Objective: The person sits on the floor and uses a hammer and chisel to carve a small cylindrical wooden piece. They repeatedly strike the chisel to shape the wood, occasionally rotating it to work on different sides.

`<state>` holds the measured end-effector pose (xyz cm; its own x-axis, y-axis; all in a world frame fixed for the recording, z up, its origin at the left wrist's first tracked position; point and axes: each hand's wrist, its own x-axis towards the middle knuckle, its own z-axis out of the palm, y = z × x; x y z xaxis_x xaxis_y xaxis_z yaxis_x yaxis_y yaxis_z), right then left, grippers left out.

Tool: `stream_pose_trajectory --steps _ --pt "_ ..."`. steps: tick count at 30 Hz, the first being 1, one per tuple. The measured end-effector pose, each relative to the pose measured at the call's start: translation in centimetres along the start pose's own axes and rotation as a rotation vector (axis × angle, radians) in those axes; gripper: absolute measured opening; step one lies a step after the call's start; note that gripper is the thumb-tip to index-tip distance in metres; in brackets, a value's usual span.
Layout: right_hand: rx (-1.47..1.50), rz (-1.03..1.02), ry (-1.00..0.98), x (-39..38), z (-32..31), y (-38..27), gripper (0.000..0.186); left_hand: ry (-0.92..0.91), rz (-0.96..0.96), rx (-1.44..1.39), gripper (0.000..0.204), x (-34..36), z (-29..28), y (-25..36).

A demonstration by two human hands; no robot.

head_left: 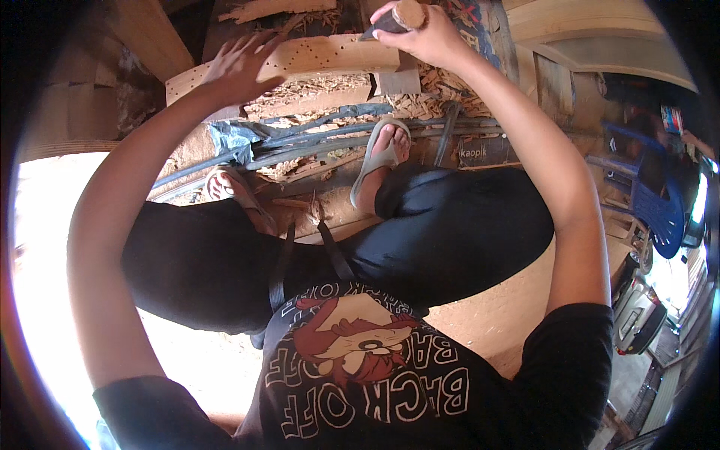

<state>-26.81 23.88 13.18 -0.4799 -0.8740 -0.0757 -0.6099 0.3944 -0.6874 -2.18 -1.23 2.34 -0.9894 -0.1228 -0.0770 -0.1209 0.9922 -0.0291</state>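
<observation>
A pale wooden board (322, 56), dotted with small dark holes or marks, lies across the work area at the top of the view. My left hand (241, 69) rests on its left part, fingers spread. Near the board's right end, my right hand (433, 36) is closed around a pointed tool with a thick, round-ended wooden handle (409, 13). Its dark, tapering front points left and its tip meets or nearly meets the board's top edge. Whether it is an awl or a chisel I cannot tell.
Wood chips (442, 90) lie around the board. Dark pipes or bars (315, 136) run between it and my sandalled feet (386, 150). A blue plastic chair (656, 199) stands at the right, where another person's hand (697, 141) shows.
</observation>
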Motion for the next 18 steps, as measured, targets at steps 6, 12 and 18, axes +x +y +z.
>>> stream_pose_trajectory --steps 6,12,18 --pt "-0.044 -0.147 -0.021 0.8 3.5 3.3 0.014 0.161 -0.268 -0.226 0.054 6.3 2.5 3.5" --pt "0.197 -0.360 0.034 0.0 3.8 6.4 0.013 0.510 -0.302 -0.246 0.044 6.9 5.6 3.9" --pt "0.283 -0.289 0.000 1.3 4.3 7.9 0.007 0.865 -0.187 -0.037 0.028 7.4 7.1 3.8"
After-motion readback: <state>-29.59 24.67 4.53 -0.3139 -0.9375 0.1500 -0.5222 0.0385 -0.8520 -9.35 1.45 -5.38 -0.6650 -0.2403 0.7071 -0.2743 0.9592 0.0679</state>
